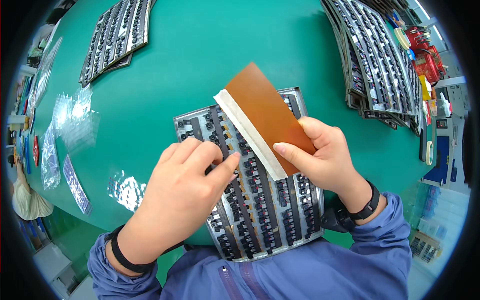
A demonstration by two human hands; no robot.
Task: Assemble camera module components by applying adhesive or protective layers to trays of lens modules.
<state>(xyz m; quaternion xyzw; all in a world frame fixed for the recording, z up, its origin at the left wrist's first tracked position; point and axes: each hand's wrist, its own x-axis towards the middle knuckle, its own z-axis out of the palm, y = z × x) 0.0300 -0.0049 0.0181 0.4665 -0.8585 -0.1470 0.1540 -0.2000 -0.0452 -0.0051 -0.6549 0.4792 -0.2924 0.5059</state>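
Nearest, around 6 o'clock, a metal tray [281,248] of small black parts [258,200] lies before the blue jacket [300,272]. Over it, at 8 o'clock, the left hand [192,172] curls, thumb near fingertips; whether it pinches anything, I cannot tell. At 3 o'clock the right hand [322,155] grips a brown card [267,110] edged with a pale strip [250,135], pointing toward 12. Farther off on the green table [215,50], stacked trays [343,57] stand at 2 o'clock.

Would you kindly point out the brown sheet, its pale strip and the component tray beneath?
Brown sheet [268,115], head view: middle of face.
Pale strip [250,135], head view: its middle.
Component tray [195,111], head view: upper-left rim.
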